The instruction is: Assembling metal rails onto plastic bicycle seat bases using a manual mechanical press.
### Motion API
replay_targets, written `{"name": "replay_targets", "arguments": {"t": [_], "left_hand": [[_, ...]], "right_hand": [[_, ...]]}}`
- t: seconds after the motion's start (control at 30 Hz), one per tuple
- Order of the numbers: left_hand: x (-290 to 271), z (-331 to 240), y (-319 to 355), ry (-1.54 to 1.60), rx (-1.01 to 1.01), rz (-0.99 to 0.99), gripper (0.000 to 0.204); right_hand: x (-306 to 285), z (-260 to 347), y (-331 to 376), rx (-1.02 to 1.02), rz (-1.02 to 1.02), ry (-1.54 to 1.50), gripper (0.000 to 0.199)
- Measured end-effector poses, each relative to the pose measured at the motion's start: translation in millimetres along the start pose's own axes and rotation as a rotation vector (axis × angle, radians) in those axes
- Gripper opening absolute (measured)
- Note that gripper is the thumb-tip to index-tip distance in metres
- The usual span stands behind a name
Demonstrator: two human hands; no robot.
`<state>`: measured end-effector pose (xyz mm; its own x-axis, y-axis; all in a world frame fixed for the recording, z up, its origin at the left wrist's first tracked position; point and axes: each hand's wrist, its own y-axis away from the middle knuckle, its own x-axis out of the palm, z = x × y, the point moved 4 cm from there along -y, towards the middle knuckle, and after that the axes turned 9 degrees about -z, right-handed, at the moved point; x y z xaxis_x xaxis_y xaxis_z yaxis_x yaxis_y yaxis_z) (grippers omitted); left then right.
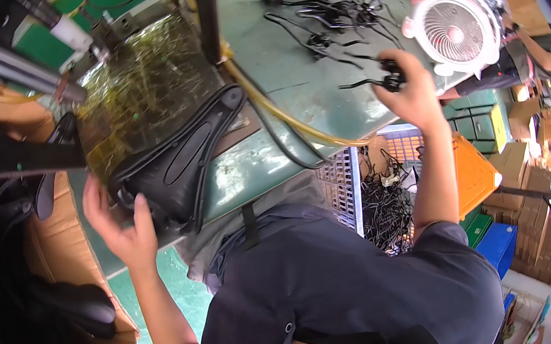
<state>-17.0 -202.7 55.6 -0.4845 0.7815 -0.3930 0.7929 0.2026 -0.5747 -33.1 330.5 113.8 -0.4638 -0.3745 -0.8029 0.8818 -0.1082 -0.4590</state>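
A black bicycle saddle [173,161] lies on the worktable at left centre, its narrow nose pointing up and right. My left hand [123,227] is at its wide end, with the thumb over the edge and the fingers along the outer side; part of the grip is hidden. Out to the right, above the table, my right hand [414,91] is closed on a black saddle rail with a clamp [392,76], its thin rods sticking out leftward. A loose pile of similar rails [326,2] lies on the table beyond it.
A pink and white fan [453,34] stands at the table's right. Below the edge is a crate [341,187] with many black wire parts [389,213]. A yellow hose [306,137] crosses the table. Machine rods [33,72] jut in at left, above a cardboard box [64,234]. Another person [531,55] is at far right.
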Motion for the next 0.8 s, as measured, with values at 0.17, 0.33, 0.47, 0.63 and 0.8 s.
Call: {"name": "replay_targets", "arguments": {"t": [0.17, 0.33, 0.47, 0.63, 0.8], "left_hand": [[33.0, 16.1, -28.0, 0.084, 0.103, 0.143, 0.047], [37.7, 15.2, -17.1, 0.153, 0.051, 0.073, 0.036], [44.5, 28.4, -2.4, 0.337, -0.105, -0.081, 0.028], [46.5, 25.7, 1.9, 0.322, -0.104, -0.162, 0.025], [46.4, 24.6, 4.5, 0.306, -0.185, -0.192, 0.026]], "right_hand": [[10.0, 85.0, 3.5, -0.093, 0.159, -0.412, 0.062], [80.0, 191.1, 17.5, -0.434, 0.272, -0.631, 0.066], [114.0, 227.4, 20.3, -0.577, 0.234, -0.614, 0.063], [130.7, 244.5, 21.3, -0.678, 0.221, -0.584, 0.059], [130.9, 250.4, 22.6, -0.702, 0.251, -0.564, 0.059]]}}
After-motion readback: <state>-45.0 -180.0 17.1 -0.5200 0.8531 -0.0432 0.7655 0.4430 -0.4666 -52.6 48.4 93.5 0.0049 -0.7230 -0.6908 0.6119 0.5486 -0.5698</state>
